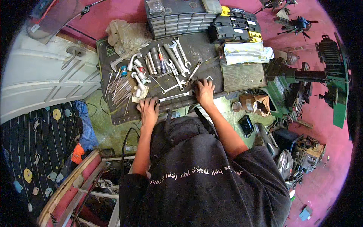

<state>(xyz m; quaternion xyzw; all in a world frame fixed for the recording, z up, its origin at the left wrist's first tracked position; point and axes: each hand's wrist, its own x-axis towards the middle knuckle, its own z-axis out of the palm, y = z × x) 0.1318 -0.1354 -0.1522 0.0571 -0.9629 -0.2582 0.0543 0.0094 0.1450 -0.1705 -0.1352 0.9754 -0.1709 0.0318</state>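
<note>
A long combination wrench [176, 97] lies crosswise near the front edge of the dark workbench [206, 47]. My left hand [149, 109] rests at that edge beside the wrench's left end, fingers apart and bent. Close to its right end, my right hand [205, 93] is set down on the bench with its fingers bent and slightly apart; what is under them is hidden. A bent hex key [209, 78] shows at its fingertips. Beyond lie a smaller wrench [195, 71], larger wrenches [176, 56], chrome sockets [140, 79] and a fan of thin metal rods [120, 90].
A small-drawer cabinet [183, 24], a crumpled plastic bag [128, 38] and black-and-yellow cases [230, 30] line the back. A ribbed board [242, 75] bears wrapped packets. A green machine [336, 87] stands right, a white door [49, 72] left. A paper bag [255, 104] sits below.
</note>
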